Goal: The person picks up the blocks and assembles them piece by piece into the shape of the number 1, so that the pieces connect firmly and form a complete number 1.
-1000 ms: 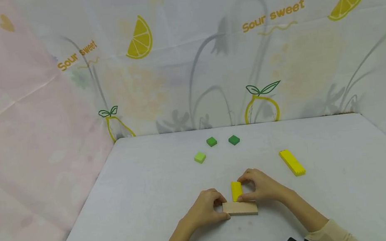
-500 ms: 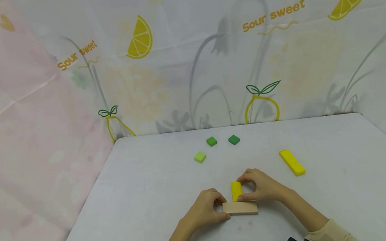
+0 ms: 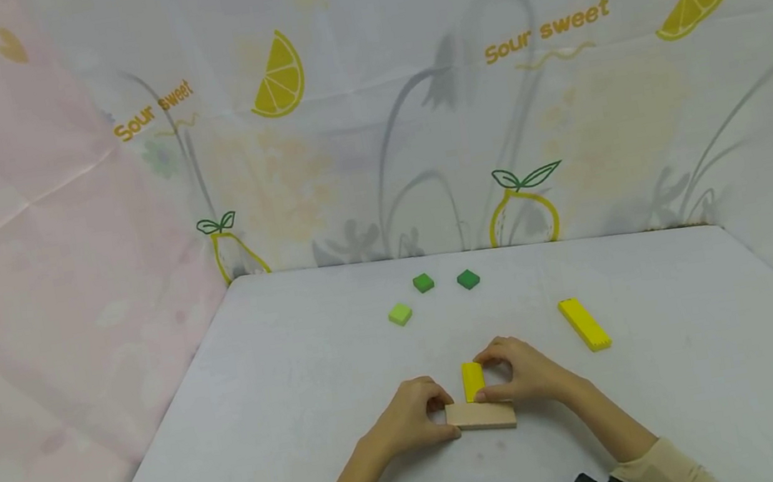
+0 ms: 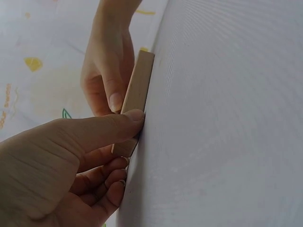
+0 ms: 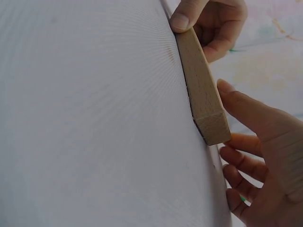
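A plain wooden block lies on the white table with its long side across. My left hand pinches its left end, thumb on the near side and fingers behind; the left wrist view shows the thumb pressed on the wood. Just behind the wooden block is a shorter yellow block, pointing away and meeting it near the middle. My right hand holds this yellow block from the right, index finger at its far end and thumb at its near end. In the right wrist view the wooden block hides the yellow one.
A longer yellow block lies to the right on the table. Farther back sit a light green block, a mid-green block and a dark green block. A printed cloth hangs behind the table.
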Action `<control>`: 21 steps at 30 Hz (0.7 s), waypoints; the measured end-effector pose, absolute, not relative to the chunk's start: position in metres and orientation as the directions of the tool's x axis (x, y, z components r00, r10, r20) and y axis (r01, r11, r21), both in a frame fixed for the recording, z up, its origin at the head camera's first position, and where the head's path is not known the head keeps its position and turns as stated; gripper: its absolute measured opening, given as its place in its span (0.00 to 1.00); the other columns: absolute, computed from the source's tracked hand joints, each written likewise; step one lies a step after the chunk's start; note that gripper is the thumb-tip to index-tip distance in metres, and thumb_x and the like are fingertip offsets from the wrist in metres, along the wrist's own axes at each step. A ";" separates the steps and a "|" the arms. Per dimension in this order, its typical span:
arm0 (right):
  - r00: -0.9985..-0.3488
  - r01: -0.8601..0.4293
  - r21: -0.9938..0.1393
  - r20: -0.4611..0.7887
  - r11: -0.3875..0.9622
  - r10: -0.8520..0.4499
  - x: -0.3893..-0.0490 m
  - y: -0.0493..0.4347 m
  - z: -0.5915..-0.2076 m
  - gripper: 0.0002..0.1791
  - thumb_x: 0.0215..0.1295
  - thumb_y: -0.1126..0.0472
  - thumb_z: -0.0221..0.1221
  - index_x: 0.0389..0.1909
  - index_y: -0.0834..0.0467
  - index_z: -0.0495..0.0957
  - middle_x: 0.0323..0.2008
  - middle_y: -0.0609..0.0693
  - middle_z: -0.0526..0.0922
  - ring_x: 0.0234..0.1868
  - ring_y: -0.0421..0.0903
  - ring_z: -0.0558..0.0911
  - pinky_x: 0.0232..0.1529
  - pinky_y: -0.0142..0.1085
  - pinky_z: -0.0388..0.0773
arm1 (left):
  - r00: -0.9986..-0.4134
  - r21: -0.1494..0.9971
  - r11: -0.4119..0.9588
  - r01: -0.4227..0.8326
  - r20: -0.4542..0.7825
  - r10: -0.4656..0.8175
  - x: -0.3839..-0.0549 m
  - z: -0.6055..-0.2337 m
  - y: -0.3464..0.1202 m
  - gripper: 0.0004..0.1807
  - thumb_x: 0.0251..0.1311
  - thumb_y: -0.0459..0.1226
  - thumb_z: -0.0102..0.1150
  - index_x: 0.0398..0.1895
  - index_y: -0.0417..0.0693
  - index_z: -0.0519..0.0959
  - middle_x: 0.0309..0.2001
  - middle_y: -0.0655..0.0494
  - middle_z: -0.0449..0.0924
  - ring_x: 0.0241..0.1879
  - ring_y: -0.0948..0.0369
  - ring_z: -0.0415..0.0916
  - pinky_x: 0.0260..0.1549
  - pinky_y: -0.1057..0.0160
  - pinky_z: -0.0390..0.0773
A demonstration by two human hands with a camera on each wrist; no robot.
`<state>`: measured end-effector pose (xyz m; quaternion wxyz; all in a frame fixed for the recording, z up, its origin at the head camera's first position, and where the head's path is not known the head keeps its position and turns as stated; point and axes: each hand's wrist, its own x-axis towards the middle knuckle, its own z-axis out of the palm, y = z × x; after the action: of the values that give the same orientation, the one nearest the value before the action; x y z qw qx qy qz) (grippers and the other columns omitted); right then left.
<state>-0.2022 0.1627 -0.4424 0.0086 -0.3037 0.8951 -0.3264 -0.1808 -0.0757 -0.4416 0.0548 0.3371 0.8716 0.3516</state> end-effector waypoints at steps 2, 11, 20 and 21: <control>-0.813 -0.538 -0.599 0.184 0.593 -0.552 -0.202 0.163 -0.442 0.28 0.50 0.48 0.69 0.47 0.64 0.79 0.40 0.49 0.79 0.44 0.47 0.76 0.49 0.43 0.73 | -0.765 0.650 0.521 0.553 0.147 0.627 -0.181 -0.442 -0.076 0.15 0.40 0.36 0.75 0.32 0.38 0.82 0.29 0.58 0.76 0.30 0.70 0.68 0.32 0.74 0.72; -0.846 -0.482 -0.677 0.195 0.556 -0.496 -0.209 0.178 -0.444 0.27 0.53 0.51 0.68 0.49 0.65 0.78 0.41 0.50 0.82 0.41 0.45 0.78 0.44 0.36 0.76 | -0.764 0.651 0.519 0.553 0.148 0.629 -0.180 -0.443 -0.078 0.17 0.41 0.37 0.75 0.35 0.39 0.83 0.32 0.56 0.79 0.31 0.71 0.68 0.34 0.74 0.73; -0.875 -0.423 -0.760 0.202 0.493 -0.439 -0.215 0.209 -0.433 0.25 0.55 0.59 0.67 0.50 0.70 0.76 0.45 0.60 0.82 0.45 0.53 0.80 0.47 0.42 0.77 | -0.757 0.661 0.495 0.564 0.175 0.629 -0.181 -0.447 -0.079 0.17 0.40 0.36 0.75 0.35 0.39 0.83 0.33 0.55 0.79 0.31 0.71 0.69 0.33 0.73 0.72; -0.881 -0.415 -0.764 0.203 0.495 -0.427 -0.214 0.211 -0.432 0.25 0.54 0.59 0.67 0.50 0.70 0.76 0.45 0.60 0.82 0.45 0.54 0.80 0.47 0.42 0.77 | -0.758 0.665 0.491 0.563 0.178 0.628 -0.181 -0.448 -0.080 0.17 0.40 0.36 0.75 0.35 0.39 0.83 0.33 0.55 0.79 0.31 0.71 0.69 0.33 0.73 0.72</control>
<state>-0.2145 0.2112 -0.4323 0.0067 -0.2434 0.8644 -0.4399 -0.1808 -0.0796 -0.4482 0.0442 0.3452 0.8624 0.3677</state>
